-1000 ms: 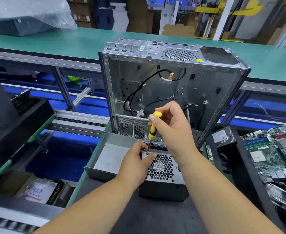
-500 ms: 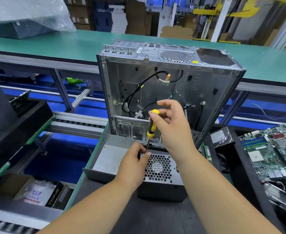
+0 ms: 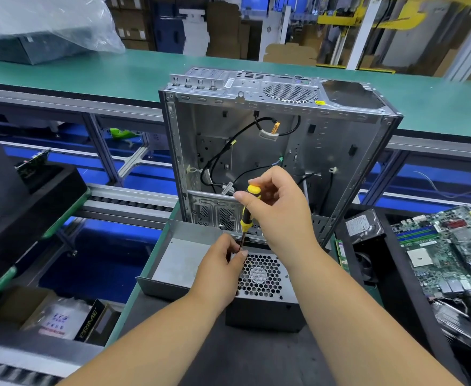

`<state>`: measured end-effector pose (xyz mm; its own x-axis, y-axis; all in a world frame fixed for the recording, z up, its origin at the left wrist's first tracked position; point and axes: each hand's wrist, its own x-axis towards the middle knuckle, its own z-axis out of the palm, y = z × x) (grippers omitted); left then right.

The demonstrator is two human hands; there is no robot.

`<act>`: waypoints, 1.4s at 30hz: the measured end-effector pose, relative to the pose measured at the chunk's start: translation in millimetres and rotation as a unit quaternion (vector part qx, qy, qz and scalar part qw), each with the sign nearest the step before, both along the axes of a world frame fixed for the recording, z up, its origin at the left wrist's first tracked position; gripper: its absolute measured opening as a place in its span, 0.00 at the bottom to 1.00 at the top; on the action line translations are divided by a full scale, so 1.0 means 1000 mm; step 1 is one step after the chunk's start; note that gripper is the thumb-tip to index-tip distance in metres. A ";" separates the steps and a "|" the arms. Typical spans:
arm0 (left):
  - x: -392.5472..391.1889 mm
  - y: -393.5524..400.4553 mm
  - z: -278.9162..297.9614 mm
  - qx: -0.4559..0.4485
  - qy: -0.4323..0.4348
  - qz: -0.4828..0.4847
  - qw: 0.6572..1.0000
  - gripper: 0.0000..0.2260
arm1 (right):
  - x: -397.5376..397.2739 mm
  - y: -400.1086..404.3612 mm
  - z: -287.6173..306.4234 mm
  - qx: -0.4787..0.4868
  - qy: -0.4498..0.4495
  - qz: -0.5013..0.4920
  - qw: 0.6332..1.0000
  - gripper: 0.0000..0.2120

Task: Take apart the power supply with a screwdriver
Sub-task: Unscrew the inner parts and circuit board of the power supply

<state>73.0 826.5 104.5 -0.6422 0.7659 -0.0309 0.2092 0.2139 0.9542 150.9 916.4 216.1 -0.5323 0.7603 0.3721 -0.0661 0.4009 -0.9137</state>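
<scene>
Two hands meet over the grey metal power supply box [image 3: 267, 285], which sits on the dark surface [image 3: 245, 355] directly in front of the person, just before the open silver computer case [image 3: 278, 151] standing upright behind it. The right hand [image 3: 281, 210] grips the yellow-and-black handle of a small screwdriver [image 3: 247, 215] from above, thumb and fingers curled round its rounded yellow cap, holding it nearly upright with a slight tilt. The shaft runs down to the box's far left corner, where the left hand [image 3: 220, 271] pinches it between thumb and fingertips, just above the metal; the tip itself is hidden by those fingers.

The box's top face is a perforated honeycomb grille with a round fan hub label showing through at the centre, and its near side wall is plain and dark. A shallow grey sheet-metal tray [image 3: 178, 263] lies touching its left side, partly under the left wrist. To the right, well apart, lies a green motherboard [image 3: 448, 249] in a black bin.
</scene>
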 end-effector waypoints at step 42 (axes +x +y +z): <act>0.000 -0.001 0.003 -0.003 -0.010 -0.002 1.000 0.11 | -0.002 -0.001 -0.004 0.112 -0.055 -0.038 0.991 0.13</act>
